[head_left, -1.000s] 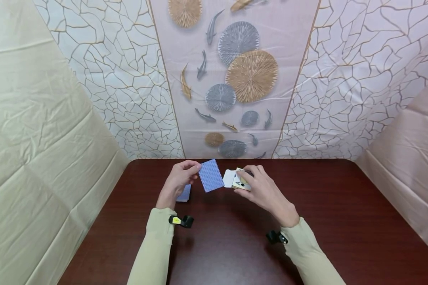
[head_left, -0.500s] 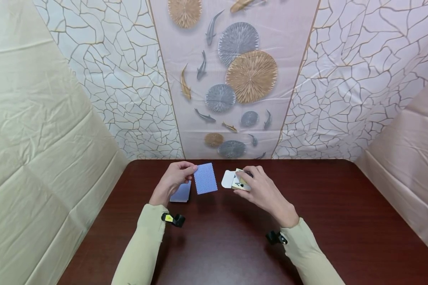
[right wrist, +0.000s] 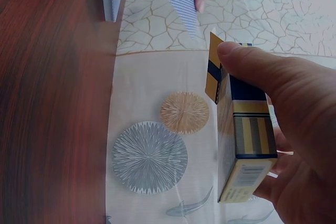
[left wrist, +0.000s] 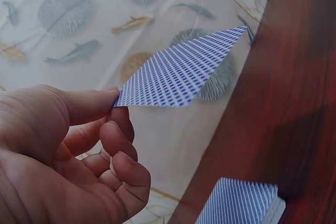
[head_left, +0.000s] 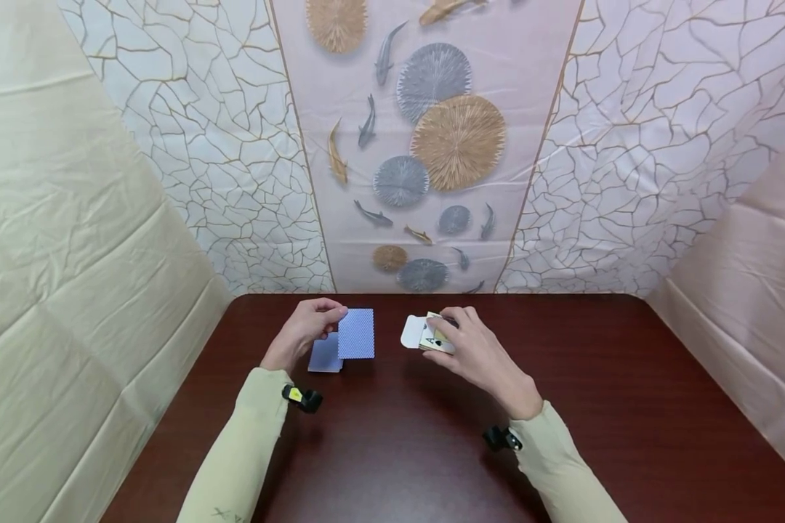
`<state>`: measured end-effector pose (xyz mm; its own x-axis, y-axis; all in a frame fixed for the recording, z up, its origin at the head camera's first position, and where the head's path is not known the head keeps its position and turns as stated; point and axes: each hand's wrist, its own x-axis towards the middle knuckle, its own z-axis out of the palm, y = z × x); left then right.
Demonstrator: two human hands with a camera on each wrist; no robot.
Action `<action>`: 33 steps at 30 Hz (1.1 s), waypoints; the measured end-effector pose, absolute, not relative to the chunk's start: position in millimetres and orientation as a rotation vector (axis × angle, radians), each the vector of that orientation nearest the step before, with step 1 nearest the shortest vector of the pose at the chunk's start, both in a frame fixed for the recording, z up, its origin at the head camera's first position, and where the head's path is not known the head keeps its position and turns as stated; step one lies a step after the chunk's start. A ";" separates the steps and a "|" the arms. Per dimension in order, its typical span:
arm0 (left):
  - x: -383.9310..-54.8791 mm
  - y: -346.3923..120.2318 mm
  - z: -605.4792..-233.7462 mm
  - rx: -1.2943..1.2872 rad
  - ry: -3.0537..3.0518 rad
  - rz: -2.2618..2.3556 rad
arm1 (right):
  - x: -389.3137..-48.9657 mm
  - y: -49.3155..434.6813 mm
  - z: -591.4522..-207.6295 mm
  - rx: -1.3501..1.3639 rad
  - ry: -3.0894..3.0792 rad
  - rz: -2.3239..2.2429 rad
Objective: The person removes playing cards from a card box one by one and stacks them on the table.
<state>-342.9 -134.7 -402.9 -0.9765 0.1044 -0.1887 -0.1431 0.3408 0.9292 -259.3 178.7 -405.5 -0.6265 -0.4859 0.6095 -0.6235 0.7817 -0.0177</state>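
Between thumb and fingers, my left hand (head_left: 304,328) pinches a single playing card (head_left: 357,334) by its corner, blue patterned back showing. In the left wrist view the card (left wrist: 181,72) tilts away from the thumb. Just below and left of it lies a stack of cards (head_left: 325,354) with blue backs, partly hidden by the left hand and the held card. My right hand (head_left: 474,349) grips a dark blue and gold card box (right wrist: 247,135), its flap (head_left: 413,331) folded out to the left. An ace of spades (head_left: 435,337) shows at the box's front.
A dark red-brown wooden table (head_left: 392,450) lies under both hands. Behind it hangs a patterned cloth (head_left: 454,142) with fish and round leaf shapes. Pale cloth (head_left: 91,290) closes off the left side, and another cloth (head_left: 752,290) the right. Each wrist wears a small black camera.
My left hand has moved left with the card, bringing it partly over the stack; the card has turned more upright in the head view. The right hand and box have stayed nearly in place.
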 end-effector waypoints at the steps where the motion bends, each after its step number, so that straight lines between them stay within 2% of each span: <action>1: -343.7 -136.9 -404.2 -0.054 2.395 1.680 | -259.2 178.0 -405.9 0.822 -2.378 0.301; 33: -368.2 -172.7 -443.7 -0.224 2.455 1.622 | -260.1 175.9 -407.3 0.820 -2.361 0.295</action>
<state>-368.2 -172.7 -443.7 -0.9704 -0.0213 -0.2405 -0.2296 0.3901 0.8917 -260.1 175.9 -407.3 -0.6186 -0.4850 0.6182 -0.6221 0.7829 -0.0083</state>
